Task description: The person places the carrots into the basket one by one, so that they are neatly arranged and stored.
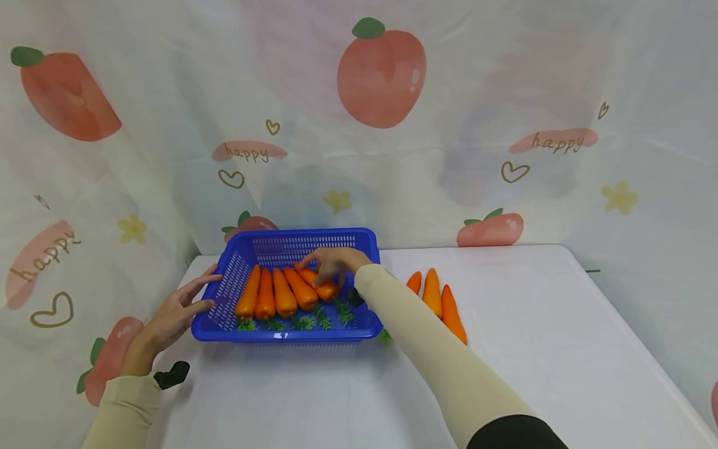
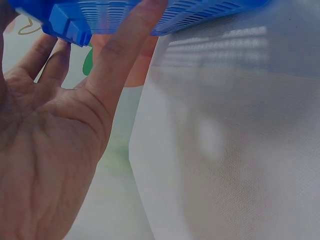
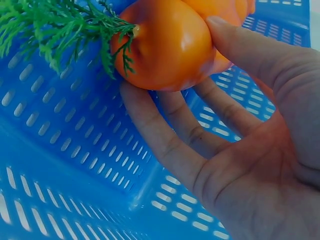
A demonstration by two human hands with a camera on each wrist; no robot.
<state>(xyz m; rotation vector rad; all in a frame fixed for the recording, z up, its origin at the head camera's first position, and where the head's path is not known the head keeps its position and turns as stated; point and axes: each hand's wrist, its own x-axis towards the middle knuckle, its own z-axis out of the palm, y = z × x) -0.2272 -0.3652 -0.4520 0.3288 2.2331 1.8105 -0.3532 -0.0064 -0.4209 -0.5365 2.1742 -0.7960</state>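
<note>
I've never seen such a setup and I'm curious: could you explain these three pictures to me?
There is no machine here: these are a person's two bare hands. The wide picture comes from a camera on the head, the close ones from one on each wrist. On the white table stands a blue basket with five carrots showing in it; three more carrots show to its right. The left hand touches the basket's left side. The right hand is inside, its thumb and fingers around the rightmost carrot there.
</note>
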